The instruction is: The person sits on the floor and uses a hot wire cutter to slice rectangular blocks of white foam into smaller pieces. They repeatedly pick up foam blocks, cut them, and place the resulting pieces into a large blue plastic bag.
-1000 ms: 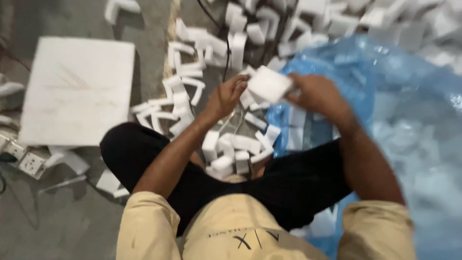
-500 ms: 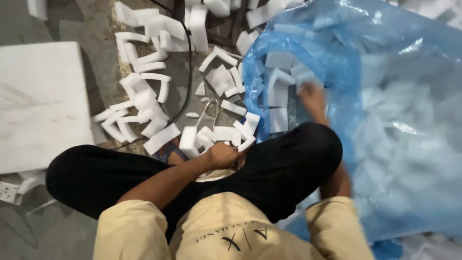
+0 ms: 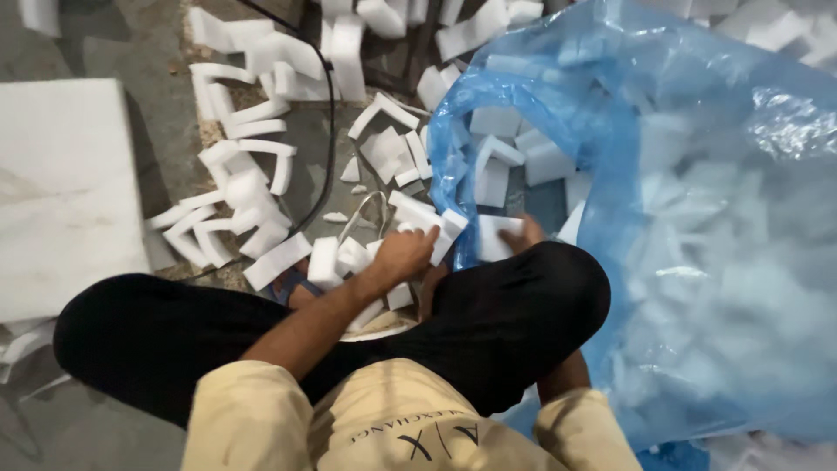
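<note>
Here, left hand (image 3: 403, 253) closed on a white foam piece (image 3: 446, 228), right hand (image 3: 523, 234) at three o'clock — mostly hidden behind knee, grip unclear — touching foam block (image 3: 495, 237) at blue bag (image 3: 697, 262) mouth.

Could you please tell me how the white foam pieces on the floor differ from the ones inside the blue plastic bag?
The floor foam pieces lie scattered and uncovered; the bagged foam pieces sit gathered within the blue plastic bag. Many floor pieces are L-shaped strips, while the bagged ones look blockier. The left hand rests among the floor pieces; the right hand is at the bag's mouth. Both are white foam.
</note>
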